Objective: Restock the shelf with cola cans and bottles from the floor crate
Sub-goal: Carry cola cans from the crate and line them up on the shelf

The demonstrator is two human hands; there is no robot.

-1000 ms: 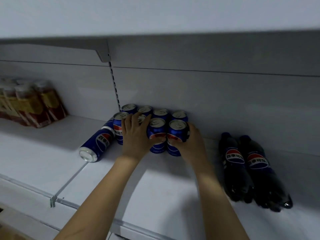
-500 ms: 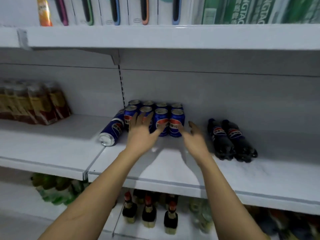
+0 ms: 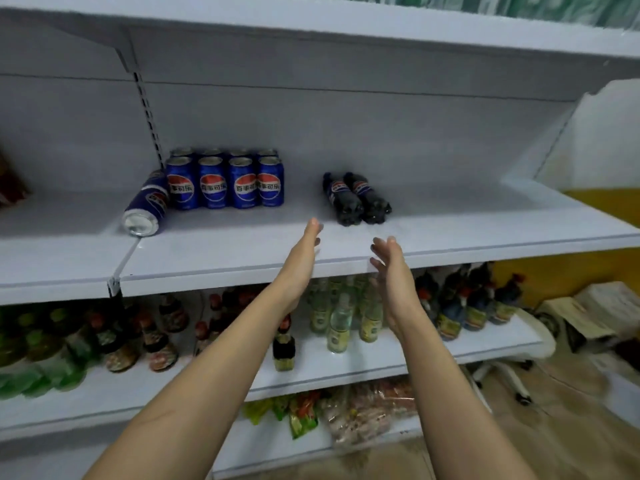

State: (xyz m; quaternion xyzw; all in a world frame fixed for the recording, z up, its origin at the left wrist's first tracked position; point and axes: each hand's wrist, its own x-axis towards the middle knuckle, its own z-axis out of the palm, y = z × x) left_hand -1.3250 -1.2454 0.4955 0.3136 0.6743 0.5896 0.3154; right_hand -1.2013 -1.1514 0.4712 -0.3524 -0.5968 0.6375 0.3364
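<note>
Several blue cola cans (image 3: 225,181) stand upright in two rows at the back of the white shelf (image 3: 450,233). One more cola can (image 3: 147,209) lies on its side at their left. Two dark cola bottles (image 3: 356,199) lie side by side to the right of the cans. My left hand (image 3: 303,258) and my right hand (image 3: 393,268) hover in front of the shelf's front edge, palms facing each other, fingers apart, holding nothing. Both hands are well clear of the cans and bottles. The floor crate is out of view.
The shelf below holds sauce bottles (image 3: 156,341) and pale glass bottles (image 3: 341,323). Snack packets (image 3: 346,414) lie on the lowest shelf. At the right, a white chair base (image 3: 512,368) and cardboard boxes (image 3: 588,317) stand on the wooden floor.
Both hands let go of the front cans and pulled back from the shelf. The view drew back and swung right, so lower shelves and the floor now show.
</note>
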